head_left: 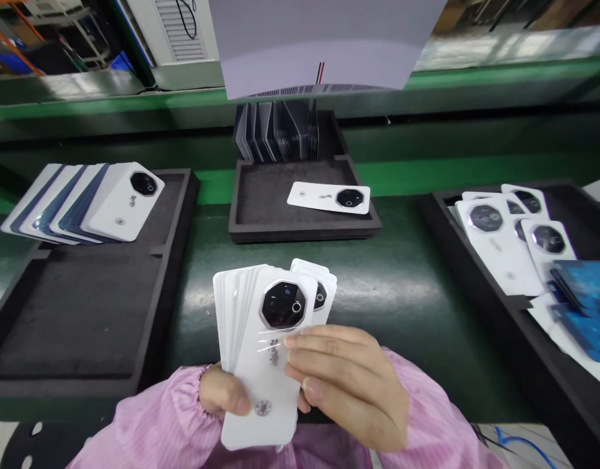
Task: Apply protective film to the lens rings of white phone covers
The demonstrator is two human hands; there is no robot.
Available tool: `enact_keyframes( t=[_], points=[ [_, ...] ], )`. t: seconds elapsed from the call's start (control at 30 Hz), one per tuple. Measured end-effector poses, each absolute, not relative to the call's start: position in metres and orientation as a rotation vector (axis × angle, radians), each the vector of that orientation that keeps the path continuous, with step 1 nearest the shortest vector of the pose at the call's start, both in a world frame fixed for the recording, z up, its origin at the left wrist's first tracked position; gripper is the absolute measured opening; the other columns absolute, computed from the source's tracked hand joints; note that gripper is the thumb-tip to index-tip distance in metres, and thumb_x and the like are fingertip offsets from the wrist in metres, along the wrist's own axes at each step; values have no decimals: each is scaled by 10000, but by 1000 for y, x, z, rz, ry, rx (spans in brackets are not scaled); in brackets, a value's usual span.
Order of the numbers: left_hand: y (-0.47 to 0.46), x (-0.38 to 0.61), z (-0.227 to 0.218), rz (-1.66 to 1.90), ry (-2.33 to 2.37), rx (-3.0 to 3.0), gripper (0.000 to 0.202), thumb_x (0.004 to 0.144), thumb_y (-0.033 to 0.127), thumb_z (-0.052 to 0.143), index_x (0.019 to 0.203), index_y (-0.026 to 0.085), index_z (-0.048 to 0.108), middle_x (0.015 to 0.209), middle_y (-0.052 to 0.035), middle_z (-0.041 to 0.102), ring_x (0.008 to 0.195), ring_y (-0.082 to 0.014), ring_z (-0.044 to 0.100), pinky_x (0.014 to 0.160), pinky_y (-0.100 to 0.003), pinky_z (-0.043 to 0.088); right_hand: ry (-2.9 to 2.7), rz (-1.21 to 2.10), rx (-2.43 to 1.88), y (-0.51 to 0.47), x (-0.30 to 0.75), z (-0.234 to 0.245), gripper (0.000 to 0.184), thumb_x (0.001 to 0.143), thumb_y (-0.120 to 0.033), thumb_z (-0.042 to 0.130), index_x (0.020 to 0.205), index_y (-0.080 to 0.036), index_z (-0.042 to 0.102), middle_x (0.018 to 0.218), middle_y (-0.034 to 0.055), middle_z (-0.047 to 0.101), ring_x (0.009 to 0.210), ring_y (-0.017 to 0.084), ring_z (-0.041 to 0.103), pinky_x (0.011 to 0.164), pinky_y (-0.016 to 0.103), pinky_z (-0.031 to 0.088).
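I hold a fanned stack of white phone back covers [260,352] close to me, each with a black octagonal camera window. My left hand [221,394] grips the stack from below, thumb on the front cover. My right hand [348,384] is curled over the stack's right side, fingertips pressed on the front cover. One more white cover [329,197] lies alone in the middle black tray [260,221]. Both sleeves are pink.
A left black tray [85,306] carries a leaning row of white covers [85,202]. A right tray [475,260] holds several covers [505,241] and blue-filmed ones [580,306]. Dark covers [277,130] stand upright at the middle tray's back. Green conveyor belt [402,293] underneath.
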State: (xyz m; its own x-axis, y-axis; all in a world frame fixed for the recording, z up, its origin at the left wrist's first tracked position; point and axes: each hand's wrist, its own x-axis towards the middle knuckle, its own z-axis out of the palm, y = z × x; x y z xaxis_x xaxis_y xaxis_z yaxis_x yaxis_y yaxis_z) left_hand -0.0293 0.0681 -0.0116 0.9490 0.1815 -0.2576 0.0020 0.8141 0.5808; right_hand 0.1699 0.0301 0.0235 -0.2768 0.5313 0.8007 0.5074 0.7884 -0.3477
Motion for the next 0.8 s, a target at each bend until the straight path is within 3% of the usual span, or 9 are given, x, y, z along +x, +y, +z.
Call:
enact_keyframes(
  t=[0.13,0.27,0.43,0.57,0.63,0.7,0.73,0.8],
  points=[
    [71,-27,-9,76,252,619,516,532,316,633,1005,113,674,974,-101,671,865,-261,618,734,-346,473,-1830,-12,-753,32,167,14,180,828,-102,491,870,-239,600,795,10,726,898,172,682,738,320,606],
    [73,-24,-7,61,177,638,464,575,341,628,979,121,693,968,-92,678,888,-249,626,692,-286,472,-1902,52,-786,32,170,18,157,815,-74,494,858,-183,599,804,58,727,926,183,674,758,306,600],
    [74,-21,-1,70,174,620,517,578,306,613,1057,119,659,1012,-100,666,947,-276,610,735,-327,479,-1909,47,-739,33,173,25,141,813,-55,486,845,-143,591,752,87,726,925,204,674,735,319,608],
    [75,-18,2,104,188,609,581,536,246,625,1102,114,630,1052,-107,654,999,-276,583,829,-360,451,-1864,86,-822,36,171,17,236,823,-101,519,1032,-202,564,861,50,712,961,189,660,771,332,596],
    [74,-18,1,93,206,595,626,521,210,639,1139,121,605,1079,-111,646,1003,-268,580,866,-372,432,-1732,124,-1041,39,169,13,436,783,-219,635,1191,-242,483,1047,79,657,1064,226,606,852,402,557],
    [73,-19,0,81,229,611,624,537,176,640,1158,127,593,1128,-120,630,1019,-262,576,871,-361,426,-1578,303,-1271,41,169,10,636,705,-344,719,1263,-247,430,1191,116,573,1134,282,545,889,471,515],
    [72,-19,-1,77,236,620,627,555,163,637,1178,133,580,1152,-124,621,1031,-257,573,862,-348,428,-1518,463,-1340,43,169,9,618,702,-385,713,1245,-239,455,1192,117,569,1105,286,558,870,469,518],
    [71,-20,-3,56,230,599,706,578,144,634,1271,160,501,1182,-120,609,1038,-240,575,841,-322,431,-1405,789,-1370,45,173,8,390,764,-375,649,1113,-227,559,1040,73,636,922,228,632,763,384,553]
  ],
)
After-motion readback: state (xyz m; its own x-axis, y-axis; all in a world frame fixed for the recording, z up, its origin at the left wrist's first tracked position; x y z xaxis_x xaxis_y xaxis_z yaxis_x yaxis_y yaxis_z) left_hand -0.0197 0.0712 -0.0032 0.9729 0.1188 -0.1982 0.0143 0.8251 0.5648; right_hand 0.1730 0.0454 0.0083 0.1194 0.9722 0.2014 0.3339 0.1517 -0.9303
